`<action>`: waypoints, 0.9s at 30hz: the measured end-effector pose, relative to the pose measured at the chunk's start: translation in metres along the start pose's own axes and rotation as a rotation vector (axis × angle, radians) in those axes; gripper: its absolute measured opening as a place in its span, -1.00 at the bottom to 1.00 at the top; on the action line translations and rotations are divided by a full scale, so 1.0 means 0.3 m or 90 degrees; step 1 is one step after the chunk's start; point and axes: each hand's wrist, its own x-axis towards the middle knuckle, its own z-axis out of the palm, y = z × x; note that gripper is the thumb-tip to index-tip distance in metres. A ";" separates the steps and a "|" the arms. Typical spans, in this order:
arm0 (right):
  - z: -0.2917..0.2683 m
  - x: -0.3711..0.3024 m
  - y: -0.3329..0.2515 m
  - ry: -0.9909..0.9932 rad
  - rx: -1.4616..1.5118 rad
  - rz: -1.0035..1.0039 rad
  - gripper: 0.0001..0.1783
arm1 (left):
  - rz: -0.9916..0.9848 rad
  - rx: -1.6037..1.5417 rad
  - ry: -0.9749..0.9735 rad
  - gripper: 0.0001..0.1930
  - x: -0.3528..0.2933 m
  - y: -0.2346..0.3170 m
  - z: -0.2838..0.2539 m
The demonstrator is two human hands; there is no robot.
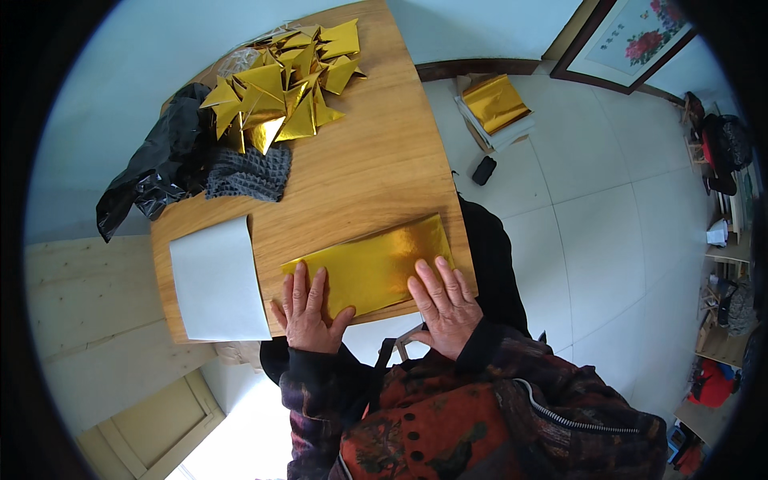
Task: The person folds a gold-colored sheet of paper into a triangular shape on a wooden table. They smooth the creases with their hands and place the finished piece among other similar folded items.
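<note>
A rectangle of shiny gold foil paper (364, 268) lies flat at the near edge of the wooden table. My left hand (310, 316) rests on its left end, fingers spread and stretched out, thumb toward the middle. On the right end of the gold paper lie the fingertips of my right hand (448, 312), its fingers also extended and the palm past the table's edge. Neither hand grips anything. To the left of my left hand is a pale grey-white sheet or stack of paper (220, 280), apart from the gold one.
At the table's far end sits a pile of folded gold paper pieces (292, 88). Beside it are a black plastic bag (164, 156) and a dark grey textured cloth (250, 172). More gold paper (494, 104) is stacked on the floor, near a small black object (484, 170).
</note>
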 end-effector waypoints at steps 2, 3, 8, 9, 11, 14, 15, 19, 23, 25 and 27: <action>-0.009 -0.020 0.013 0.003 -0.023 0.018 0.17 | 0.006 -0.008 0.009 -0.17 0.002 -0.006 0.005; -0.014 -0.032 0.022 -0.001 -0.037 0.025 0.17 | 0.002 -0.008 0.004 -0.16 0.003 -0.008 0.008; -0.031 -0.085 0.041 -0.016 -0.060 0.062 0.17 | 0.012 -0.022 0.021 -0.17 0.005 -0.020 0.026; -0.035 -0.089 0.042 -0.016 -0.060 0.065 0.17 | 0.012 -0.021 0.023 -0.17 0.007 -0.022 0.027; -0.055 -0.097 0.047 -0.029 -0.045 0.067 0.11 | 0.007 -0.010 0.022 -0.17 0.006 -0.023 0.028; -0.094 -0.093 0.044 -0.120 -0.021 0.120 0.05 | 0.003 -0.002 0.018 -0.18 0.010 -0.019 0.028; -0.103 -0.084 0.032 -0.066 0.009 0.093 0.03 | 0.003 0.001 0.019 -0.18 0.010 -0.019 0.028; -0.072 0.022 -0.093 0.055 0.089 -0.129 0.04 | 0.002 -0.016 0.026 -0.22 0.008 -0.026 0.036; 0.020 0.213 -0.221 0.038 0.123 -0.198 -0.04 | -0.013 0.011 0.020 -0.32 0.024 -0.049 0.070; 0.061 0.286 -0.243 0.003 0.100 -0.170 -0.08 | -0.021 0.011 0.011 -0.34 0.031 -0.065 0.083; 0.093 0.316 -0.226 0.000 0.100 -0.146 -0.11 | 0.013 0.019 0.047 -0.32 0.032 -0.074 0.091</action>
